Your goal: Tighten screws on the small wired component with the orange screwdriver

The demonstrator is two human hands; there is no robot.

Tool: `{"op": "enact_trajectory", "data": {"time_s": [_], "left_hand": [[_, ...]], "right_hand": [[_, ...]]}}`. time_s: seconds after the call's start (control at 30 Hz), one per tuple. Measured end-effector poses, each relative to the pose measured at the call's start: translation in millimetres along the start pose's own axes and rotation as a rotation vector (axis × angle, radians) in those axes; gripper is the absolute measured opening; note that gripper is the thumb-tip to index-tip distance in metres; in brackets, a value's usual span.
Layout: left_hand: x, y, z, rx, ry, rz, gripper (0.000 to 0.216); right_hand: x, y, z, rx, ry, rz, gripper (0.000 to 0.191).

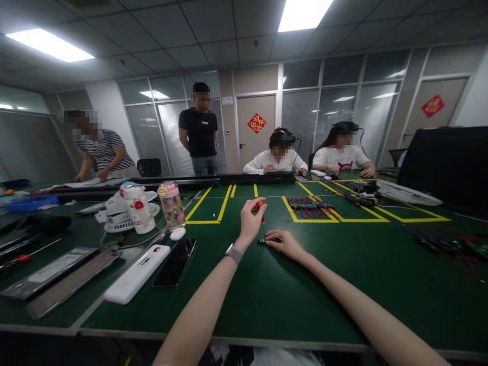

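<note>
My left hand (251,221) is closed around the orange-and-black handle of a screwdriver (260,204). Its thin shaft points down at a small green circuit board (262,241) lying on the table. From the right, my right hand (284,244) pinches the board's edge with its fingers, keeping it against the tabletop. Whether the tip sits in a screw is too small to tell. A grey watch is on my left wrist.
Left of my arm lie a black phone (175,263), a white power bank (137,274), a pink-lidded bottle (171,206) and a white bottle (140,213). Wired boards (310,207) lie inside yellow tape at right. Several people are across the green table (305,310).
</note>
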State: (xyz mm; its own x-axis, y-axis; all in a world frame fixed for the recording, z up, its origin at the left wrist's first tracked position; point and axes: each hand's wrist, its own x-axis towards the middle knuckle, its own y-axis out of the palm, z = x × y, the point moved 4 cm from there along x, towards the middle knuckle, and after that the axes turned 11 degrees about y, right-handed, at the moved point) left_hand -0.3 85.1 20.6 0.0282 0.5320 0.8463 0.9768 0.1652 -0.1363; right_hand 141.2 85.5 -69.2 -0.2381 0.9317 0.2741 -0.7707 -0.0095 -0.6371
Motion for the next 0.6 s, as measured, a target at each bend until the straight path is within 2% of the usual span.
{"op": "enact_trajectory", "data": {"time_s": [0.13, 0.3, 0.47, 0.6], "left_hand": [[-0.6, -1.7, 0.8, 0.020, -0.009, 0.012, 0.026], [0.8, 3.8, 8.8, -0.171, -0.111, 0.073, 0.033], [0.6, -0.2, 1.6, 0.028, -0.009, 0.007, 0.021], [0.2, 1.3, -0.8, 0.042, 0.017, 0.020, 0.029]], "right_hand": [[-0.8, -0.4, 1.3, -0.004, 0.009, 0.009, 0.021], [-1.3, -1.2, 2.7, -0.002, 0.011, 0.018, 0.021], [0.8, 0.4, -2.3, -0.005, -0.012, 0.008, 0.021], [1.4, 1.0, -4.4, -0.016, -0.020, 0.000, 0.022]]}}
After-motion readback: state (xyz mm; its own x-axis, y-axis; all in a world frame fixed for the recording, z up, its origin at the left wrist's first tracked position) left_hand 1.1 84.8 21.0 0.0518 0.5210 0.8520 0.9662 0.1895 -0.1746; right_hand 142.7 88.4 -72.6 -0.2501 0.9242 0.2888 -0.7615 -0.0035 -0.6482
